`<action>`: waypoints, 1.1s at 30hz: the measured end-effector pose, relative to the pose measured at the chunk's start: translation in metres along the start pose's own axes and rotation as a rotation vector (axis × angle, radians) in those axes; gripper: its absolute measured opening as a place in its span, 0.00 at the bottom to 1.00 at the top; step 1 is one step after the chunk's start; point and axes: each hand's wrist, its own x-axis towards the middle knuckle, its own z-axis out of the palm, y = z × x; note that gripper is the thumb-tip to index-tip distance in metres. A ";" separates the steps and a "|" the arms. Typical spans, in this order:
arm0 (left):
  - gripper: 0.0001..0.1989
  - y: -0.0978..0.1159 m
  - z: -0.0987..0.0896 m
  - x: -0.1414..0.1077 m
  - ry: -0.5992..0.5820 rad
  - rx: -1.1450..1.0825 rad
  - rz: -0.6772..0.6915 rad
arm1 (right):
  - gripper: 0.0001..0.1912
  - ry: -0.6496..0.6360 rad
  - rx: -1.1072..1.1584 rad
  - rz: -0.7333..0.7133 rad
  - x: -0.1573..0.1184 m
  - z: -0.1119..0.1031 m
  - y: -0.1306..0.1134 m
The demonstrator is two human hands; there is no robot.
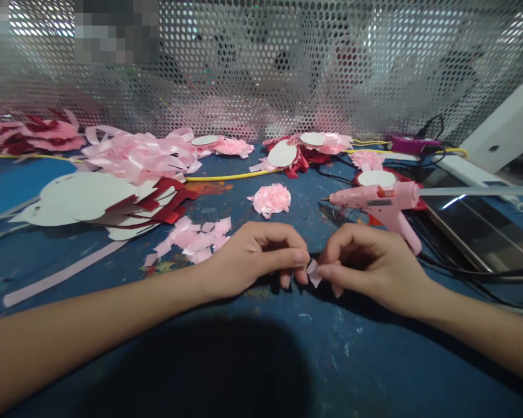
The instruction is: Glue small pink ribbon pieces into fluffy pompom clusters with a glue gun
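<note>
Between my two hands is a small piece of pale pink ribbon [314, 274], held just above the blue table. My left hand [261, 252] pinches its left edge with thumb and fingers. On the other side, my right hand [370, 264] grips it between thumb and forefinger. Just beyond them lies a round piece covered in ruffled pink ribbon [272, 200]. A loose heap of cut pink ribbon pieces [196, 237] is left of my left hand. A pink glue gun [377, 202], with a clear glue stick in its back, rests behind my right hand, nozzle pointing left.
White cutouts [72, 197] and red ribbon strips [168, 200] lie at the left, below a pile of pink ribbon [139, 152]. Several ruffled pieces with white discs [283, 152] line the back. A yellow cable [230, 176] crosses before the perforated metal screen [261, 75].
</note>
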 end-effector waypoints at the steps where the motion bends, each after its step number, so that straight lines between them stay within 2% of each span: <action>1: 0.08 -0.001 -0.001 0.001 0.042 -0.017 0.000 | 0.09 0.026 0.026 0.018 0.002 0.000 0.000; 4: 0.08 -0.005 -0.004 0.003 0.143 -0.043 -0.002 | 0.11 0.085 0.091 0.059 0.007 -0.002 0.000; 7: 0.07 -0.007 -0.005 0.005 0.179 -0.063 -0.010 | 0.11 0.123 0.148 0.090 0.010 -0.005 0.003; 16: 0.04 -0.007 -0.005 0.005 0.154 -0.063 -0.008 | 0.13 0.134 0.210 0.114 0.010 -0.008 0.010; 23: 0.11 -0.002 -0.007 -0.002 0.062 -0.056 0.024 | 0.13 0.132 0.247 0.111 0.011 -0.009 0.012; 33: 0.17 -0.004 -0.004 0.000 0.117 -0.039 0.019 | 0.11 0.118 0.293 0.096 0.010 -0.009 0.011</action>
